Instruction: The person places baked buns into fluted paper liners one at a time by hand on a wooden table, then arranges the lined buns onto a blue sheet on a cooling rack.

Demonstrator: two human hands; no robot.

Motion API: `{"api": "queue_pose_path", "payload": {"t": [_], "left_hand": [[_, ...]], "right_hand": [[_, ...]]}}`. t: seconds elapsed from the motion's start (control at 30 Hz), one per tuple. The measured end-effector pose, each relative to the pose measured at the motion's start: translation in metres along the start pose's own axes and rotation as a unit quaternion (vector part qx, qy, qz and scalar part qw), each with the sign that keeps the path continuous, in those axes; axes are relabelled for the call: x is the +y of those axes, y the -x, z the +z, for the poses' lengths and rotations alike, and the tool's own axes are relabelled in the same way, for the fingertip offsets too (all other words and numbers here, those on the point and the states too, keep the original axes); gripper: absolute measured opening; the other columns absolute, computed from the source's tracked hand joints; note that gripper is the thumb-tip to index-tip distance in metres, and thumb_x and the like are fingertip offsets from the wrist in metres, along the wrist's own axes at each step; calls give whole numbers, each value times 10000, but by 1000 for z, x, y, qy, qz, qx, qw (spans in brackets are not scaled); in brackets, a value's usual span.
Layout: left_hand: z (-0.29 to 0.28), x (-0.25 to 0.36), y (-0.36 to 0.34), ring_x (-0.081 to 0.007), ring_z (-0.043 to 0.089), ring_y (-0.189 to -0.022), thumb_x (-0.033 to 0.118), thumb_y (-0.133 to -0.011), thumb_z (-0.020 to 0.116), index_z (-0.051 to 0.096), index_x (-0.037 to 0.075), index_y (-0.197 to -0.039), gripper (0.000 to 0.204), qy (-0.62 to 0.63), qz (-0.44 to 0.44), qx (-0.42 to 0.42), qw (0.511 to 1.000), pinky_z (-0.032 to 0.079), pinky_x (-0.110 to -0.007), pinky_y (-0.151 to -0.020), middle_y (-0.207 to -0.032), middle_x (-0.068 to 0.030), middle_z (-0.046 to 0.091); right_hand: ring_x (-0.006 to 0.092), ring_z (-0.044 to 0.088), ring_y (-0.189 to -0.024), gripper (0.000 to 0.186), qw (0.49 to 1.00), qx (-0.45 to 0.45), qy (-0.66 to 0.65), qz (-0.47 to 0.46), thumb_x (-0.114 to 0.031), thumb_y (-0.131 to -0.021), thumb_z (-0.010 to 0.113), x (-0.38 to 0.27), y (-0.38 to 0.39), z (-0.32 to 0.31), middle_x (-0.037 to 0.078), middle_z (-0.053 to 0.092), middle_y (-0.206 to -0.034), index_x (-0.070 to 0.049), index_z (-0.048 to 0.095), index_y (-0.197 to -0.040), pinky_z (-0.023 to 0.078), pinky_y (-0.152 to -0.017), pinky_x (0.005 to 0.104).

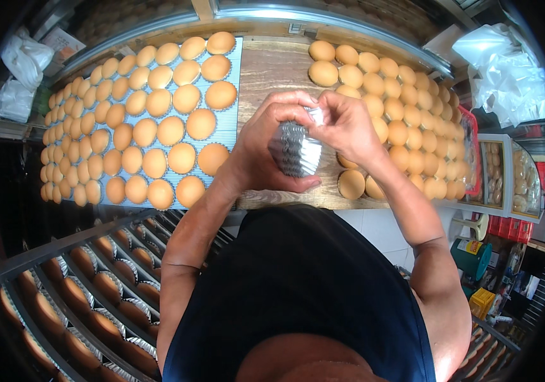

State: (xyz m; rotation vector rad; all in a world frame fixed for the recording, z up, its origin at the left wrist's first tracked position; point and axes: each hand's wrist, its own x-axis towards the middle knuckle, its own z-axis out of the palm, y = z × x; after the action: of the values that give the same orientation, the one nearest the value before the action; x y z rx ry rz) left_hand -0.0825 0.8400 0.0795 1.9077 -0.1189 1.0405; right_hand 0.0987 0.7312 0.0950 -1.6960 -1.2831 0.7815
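Note:
Over the middle of the wooden tabletop, my left hand wraps round a stack of fluted silver foil baking cups, lying on its side in the grip. My right hand pinches the bright edge of a cup at the stack's far end, thumb and fingers pressed together; what exactly lies between the fingertips is partly hidden. To the left, round golden cakes in fluted cups stand in rows on a blue-and-white striped sheet. More golden cakes cover the right side, close by my right forearm.
Below left, a dark slatted rack holds several rows of cakes in foil cups. Clear plastic bags hang at the far right, and white bags at the far left. A red crate and a green container stand lower right.

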Motion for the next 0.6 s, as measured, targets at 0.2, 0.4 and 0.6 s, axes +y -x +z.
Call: {"api": "queue_pose_path", "payload": {"t": [0.2,0.4,0.6], "left_hand": [[-3,-7,2,-329,591,-1221,207,-524,988,557,115,-1221,825,5,-16,-1,1000,505,-427,-1018,-1301,-149,592],[-4,-13,3,-316,576,-1245,221,-519,1007,546,113,-1235,858,22,7,20,1000,489,-421,-1034,-1326,-146,578],[-1,-15,3,-322,559,-1270,239,-529,1016,523,129,-1239,871,32,14,26,999,474,-433,-1058,-1339,-152,558]], "right_hand": [[12,502,-680,110,997,4,-79,11,-55,-878,728,-4,2,-6,-58,559,-713,33,677,-918,463,-625,206],[2,504,-708,142,990,-3,-137,29,-18,-860,736,-10,-6,-3,-66,580,-792,23,684,-985,461,-643,192],[0,543,-781,184,991,1,-134,15,-20,-876,765,1,-8,4,-41,629,-900,-14,657,-1025,479,-705,177]]}}
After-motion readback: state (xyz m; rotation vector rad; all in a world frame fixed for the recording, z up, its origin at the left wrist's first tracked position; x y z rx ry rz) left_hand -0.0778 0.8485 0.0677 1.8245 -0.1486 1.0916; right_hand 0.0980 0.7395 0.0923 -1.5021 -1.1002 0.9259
